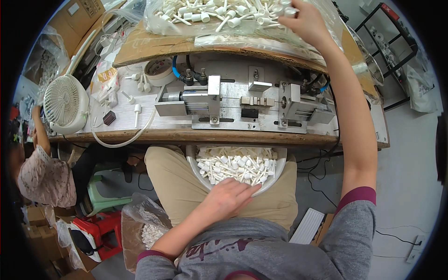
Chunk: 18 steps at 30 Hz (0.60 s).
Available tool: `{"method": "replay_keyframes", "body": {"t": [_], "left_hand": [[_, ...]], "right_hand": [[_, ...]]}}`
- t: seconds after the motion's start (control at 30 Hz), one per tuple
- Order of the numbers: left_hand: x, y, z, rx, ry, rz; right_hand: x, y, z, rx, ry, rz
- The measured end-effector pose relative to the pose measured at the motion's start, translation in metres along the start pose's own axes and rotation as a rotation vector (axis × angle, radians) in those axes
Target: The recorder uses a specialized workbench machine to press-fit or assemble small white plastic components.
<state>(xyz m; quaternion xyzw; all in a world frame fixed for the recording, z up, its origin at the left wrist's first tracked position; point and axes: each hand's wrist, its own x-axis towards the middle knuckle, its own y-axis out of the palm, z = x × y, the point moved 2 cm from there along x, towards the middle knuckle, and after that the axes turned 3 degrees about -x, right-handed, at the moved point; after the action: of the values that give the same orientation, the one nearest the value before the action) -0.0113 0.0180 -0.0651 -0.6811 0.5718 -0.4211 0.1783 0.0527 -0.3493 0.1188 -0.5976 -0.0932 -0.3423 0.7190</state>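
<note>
Parts point(219, 14) in the far bag: my right hand point(305, 21) curls around some. My left hand point(228, 198) lies spread on the near bowl point(279, 170). I think feeding the jig point(242, 102) comes next.

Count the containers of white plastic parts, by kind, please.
Bowl: 1
Clear bags: 2
Total: 3
The left hand rests in the bowl; the right hand reaches into the top bag.

Brushed metal fixture point(242, 105), worn wooden bench edge point(186, 136), white matt plastic parts point(235, 165), crinkled clear plastic bag point(242, 25)
</note>
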Motion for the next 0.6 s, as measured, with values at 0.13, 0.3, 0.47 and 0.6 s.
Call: {"method": "replay_keyframes", "body": {"t": [0.13, 0.3, 0.47, 0.6], "left_hand": [[0.035, -0.047, -0.006, -0.05, 0.042, -0.251], [0.08, -0.095, -0.007, -0.161, 0.007, -0.645], [0.106, -0.103, 0.007, -0.515, -0.087, -0.676], [0.101, -0.094, 0.012, -0.435, -0.109, -0.57]], "right_hand": [[-0.014, -0.01, 0.006, 0.64, 0.209, -0.155], [-0.069, -0.016, 0.041, 0.588, 0.144, -0.257], [-0.155, 0.007, 0.105, 0.355, -0.537, -0.31], [-0.186, 0.01, 0.106, 0.354, -0.419, -0.245]]}}
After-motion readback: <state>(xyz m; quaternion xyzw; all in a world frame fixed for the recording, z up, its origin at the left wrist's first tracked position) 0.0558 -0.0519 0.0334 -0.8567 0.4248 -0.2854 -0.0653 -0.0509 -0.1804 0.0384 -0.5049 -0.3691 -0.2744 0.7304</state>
